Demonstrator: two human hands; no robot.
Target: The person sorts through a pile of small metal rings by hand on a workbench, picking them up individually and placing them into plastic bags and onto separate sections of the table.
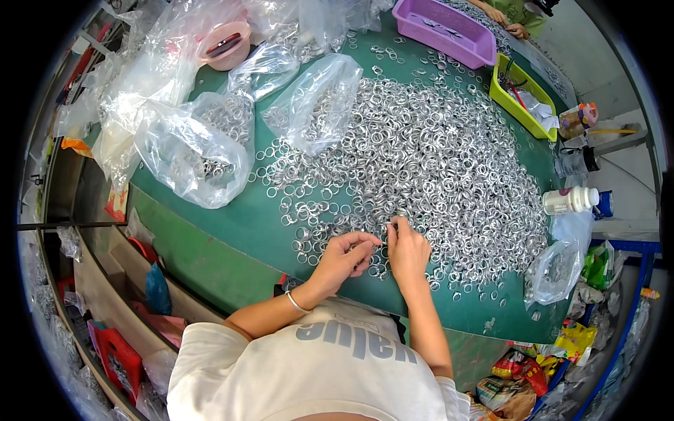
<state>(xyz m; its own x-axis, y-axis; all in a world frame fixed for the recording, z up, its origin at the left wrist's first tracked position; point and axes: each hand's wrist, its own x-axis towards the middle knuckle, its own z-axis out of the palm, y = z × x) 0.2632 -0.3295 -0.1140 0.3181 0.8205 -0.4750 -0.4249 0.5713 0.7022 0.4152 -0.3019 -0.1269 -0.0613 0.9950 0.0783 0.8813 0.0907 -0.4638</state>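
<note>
A big heap of small silver metal rings (435, 154) covers the green table (232, 224). Both my hands work at its near edge, close together. My left hand (344, 257), with a thin bracelet on the wrist, has its fingers curled and pinched on rings at the heap's rim. Just to the right, my right hand (407, 249) rests on the heap, its fingertips pressed together on rings. The rings inside each grip are hidden by the fingers.
Clear plastic bags (189, 144) holding rings lie at the left and back, by a pink bowl (226, 45). A purple basket (442, 29) and a lime tray (521, 98) stand at the far right, a white bottle (570, 200) and a small bag (554, 270) at the right edge. Another person's hand (518, 29) shows at the top.
</note>
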